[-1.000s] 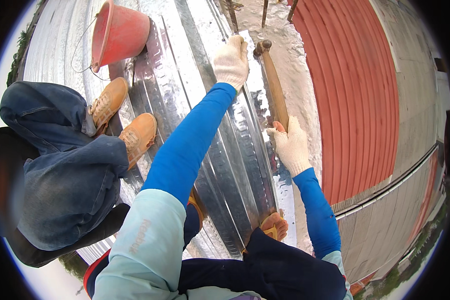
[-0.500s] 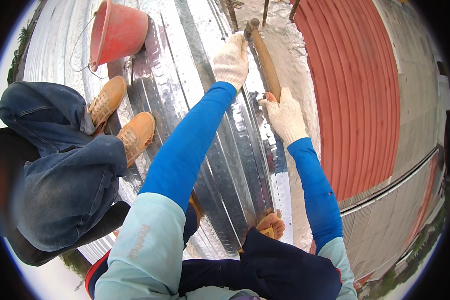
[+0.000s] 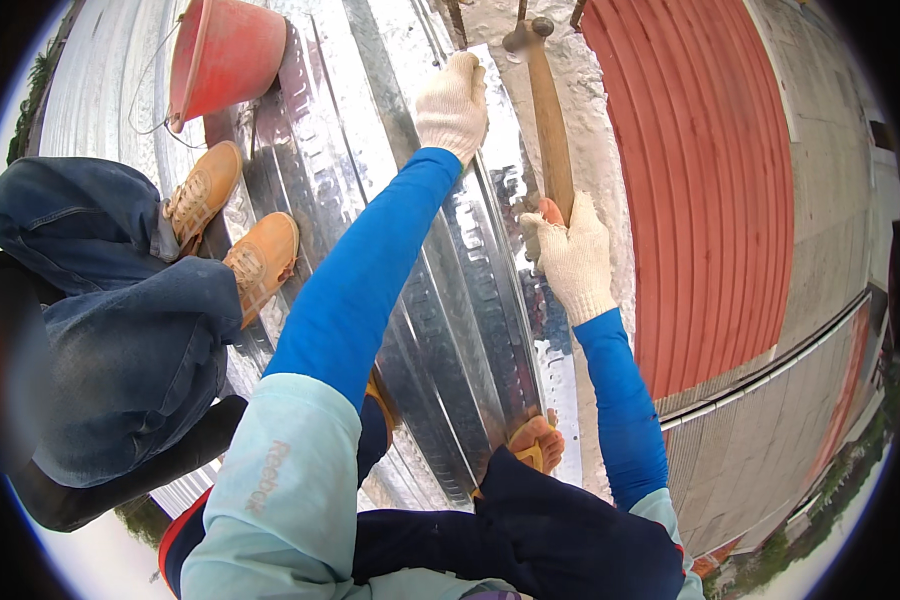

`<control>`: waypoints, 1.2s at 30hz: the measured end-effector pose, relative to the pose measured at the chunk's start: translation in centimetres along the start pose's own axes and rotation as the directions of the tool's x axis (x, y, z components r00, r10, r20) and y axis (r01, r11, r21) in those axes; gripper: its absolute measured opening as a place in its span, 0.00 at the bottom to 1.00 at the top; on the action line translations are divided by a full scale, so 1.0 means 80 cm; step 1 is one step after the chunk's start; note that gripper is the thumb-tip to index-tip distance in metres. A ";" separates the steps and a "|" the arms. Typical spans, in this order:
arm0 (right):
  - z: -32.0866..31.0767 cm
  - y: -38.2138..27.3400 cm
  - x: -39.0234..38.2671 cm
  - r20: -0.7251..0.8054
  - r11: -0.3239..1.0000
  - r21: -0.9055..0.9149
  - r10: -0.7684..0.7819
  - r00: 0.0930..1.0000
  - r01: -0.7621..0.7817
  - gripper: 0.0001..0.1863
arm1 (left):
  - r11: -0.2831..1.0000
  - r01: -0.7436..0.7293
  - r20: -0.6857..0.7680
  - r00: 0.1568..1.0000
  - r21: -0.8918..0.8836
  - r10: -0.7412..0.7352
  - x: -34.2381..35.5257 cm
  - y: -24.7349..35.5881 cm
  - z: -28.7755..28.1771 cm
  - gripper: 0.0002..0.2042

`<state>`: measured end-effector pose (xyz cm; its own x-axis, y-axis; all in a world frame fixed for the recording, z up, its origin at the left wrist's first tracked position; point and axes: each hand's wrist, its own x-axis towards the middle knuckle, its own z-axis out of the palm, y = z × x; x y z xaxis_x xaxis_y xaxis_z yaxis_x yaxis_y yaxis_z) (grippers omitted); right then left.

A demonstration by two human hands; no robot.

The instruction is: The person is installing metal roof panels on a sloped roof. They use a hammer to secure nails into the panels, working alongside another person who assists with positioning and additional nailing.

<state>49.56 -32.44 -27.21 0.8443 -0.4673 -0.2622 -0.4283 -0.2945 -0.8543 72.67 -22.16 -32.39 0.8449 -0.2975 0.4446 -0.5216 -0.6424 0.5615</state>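
My right hand [image 3: 578, 258], in a pale knitted glove with the thumb bare, is wrapped round the lower end of a wooden handle. This is a hammer [image 3: 550, 125], its dark metal head standing up and away from me over the rough concrete edge. My left hand [image 3: 451, 110], also gloved, is closed at the raised rib of a shiny corrugated metal sheet [image 3: 440, 290], near the sheet's turned-up right edge. What its fingers pinch is hidden. The hammer head is apart from the left hand, to its right.
A red bucket [image 3: 232, 60] with a wire handle stands far left. Beside me a person in jeans [image 3: 140, 350] and tan shoes [image 3: 262, 258] sits on the metal roof. Rebar [image 3: 457, 22] sticks up from the concrete ledge [image 3: 590, 150]. Lower red roofing [image 3: 705, 200] lies beyond.
My right hand has drawn slightly toward me, and the hammer head has swung right, away from my left hand. The left hand stays closed at the sheet's rib.
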 end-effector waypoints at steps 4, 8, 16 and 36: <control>0.006 0.013 0.003 0.007 1.000 -0.014 0.020 1.000 -0.020 0.22 | 0.999 0.023 0.033 0.999 0.033 -0.024 0.004 0.004 0.000 0.06; 0.001 0.006 0.007 0.004 0.994 -0.099 0.049 0.999 -0.049 0.22 | 0.999 -0.013 0.011 1.000 0.047 0.013 0.004 -0.001 0.001 0.06; -0.008 0.005 -0.029 -0.030 0.998 -0.069 0.010 0.999 -0.012 0.22 | 1.000 0.002 0.007 1.000 0.012 -0.002 0.003 -0.006 0.004 0.07; 0.008 0.038 -0.072 -0.039 0.964 -0.263 -0.041 0.998 0.030 0.22 | 0.999 -0.038 0.056 0.998 -0.005 0.038 -0.001 -0.005 -0.003 0.08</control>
<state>43.63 -30.11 -28.61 0.8480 -0.4871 -0.2088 -0.4726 -0.5168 -0.7138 72.80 -21.71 -32.45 0.8299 -0.3605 0.4259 -0.5536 -0.6272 0.5479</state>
